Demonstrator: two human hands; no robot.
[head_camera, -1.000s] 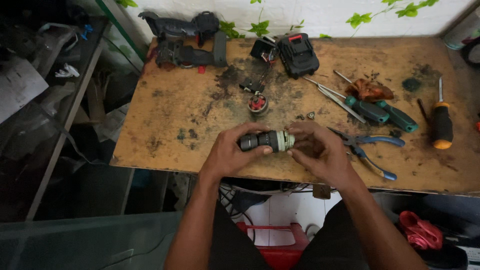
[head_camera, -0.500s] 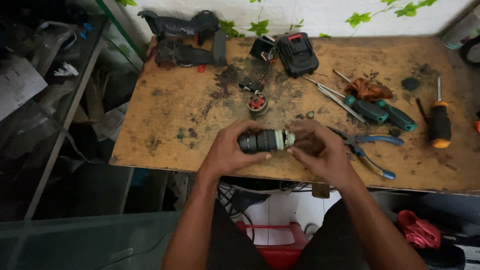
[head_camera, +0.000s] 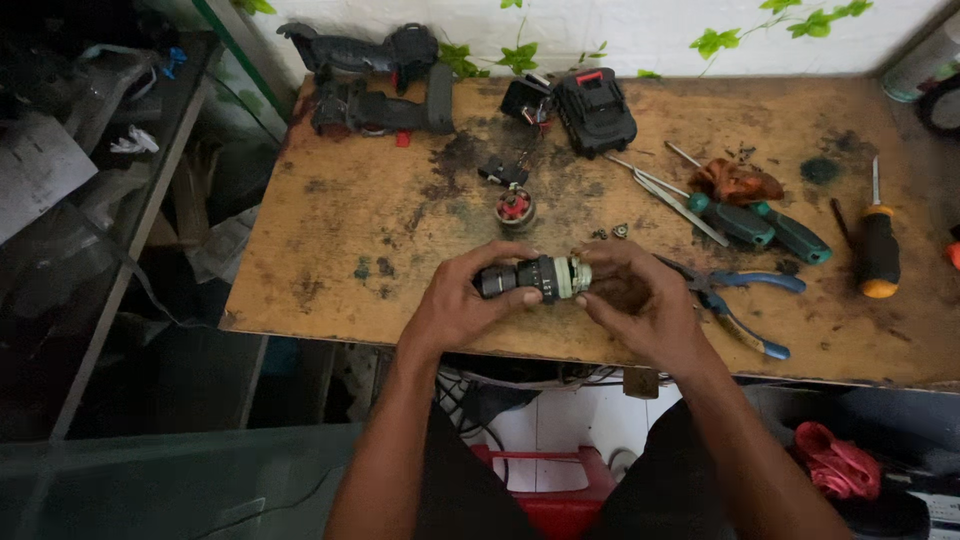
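Both hands are on the drill gearbox assembly (head_camera: 532, 277), held just above the front edge of the wooden workbench (head_camera: 330, 230), long axis running left to right. The left hand (head_camera: 462, 305) wraps the dark chuck end pointing left; the right hand (head_camera: 640, 300) pinches the pale green collar end, blue-handled pliers (head_camera: 745, 300) just beside it.

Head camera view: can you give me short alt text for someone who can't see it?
Two bare hands hold a dark cylindrical drill chuck assembly over a stained wooden workbench, the left hand gripping its dark end and the right hand its pale end. Behind lie blue-handled pliers, green-handled screwdrivers, a battery pack and drill housing halves.
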